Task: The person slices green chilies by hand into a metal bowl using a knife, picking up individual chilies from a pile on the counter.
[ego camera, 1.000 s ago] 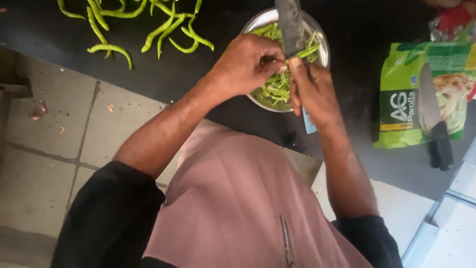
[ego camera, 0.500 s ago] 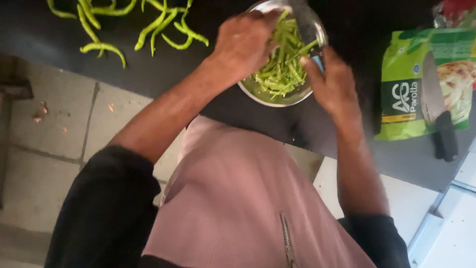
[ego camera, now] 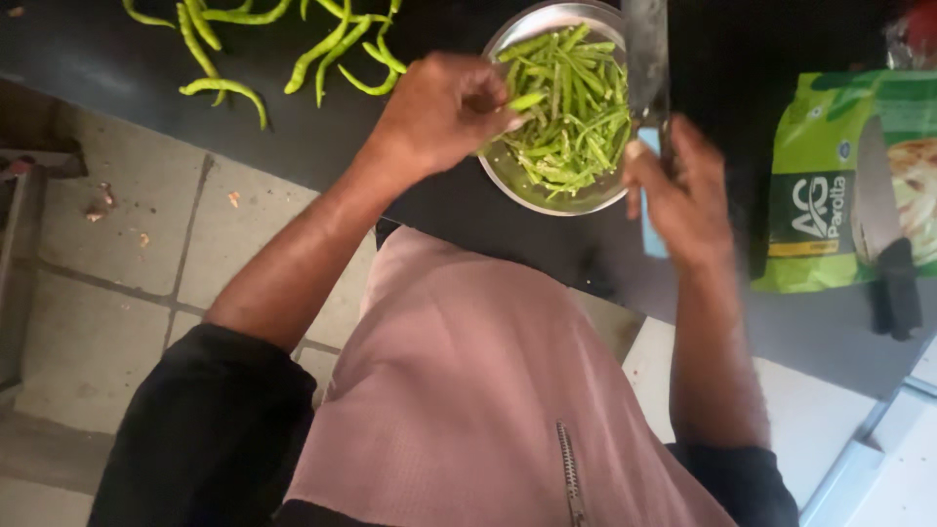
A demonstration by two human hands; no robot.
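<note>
Green chilli piece (ego camera: pixel 524 101): short, slender, held level at the fingertips of the left hand (ego camera: pixel 439 115), over the near-left rim of the steel bowl (ego camera: pixel 508 39).

Knife (ego camera: pixel 646 59): broad grey blade, pale blue handle, gripped by the right hand (ego camera: pixel 683 195), blade pointing away over the bowl's right edge.

Steel bowl: round, shallow, filled with slit green chillies, standing on the dark desk.

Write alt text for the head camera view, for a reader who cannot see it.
Seen from above, a person's left hand holds a green chilli piece over a steel bowl of slit chillies, while the right hand grips a knife beside it. Whole green chillies and a green food packet lie on the dark counter.
</note>
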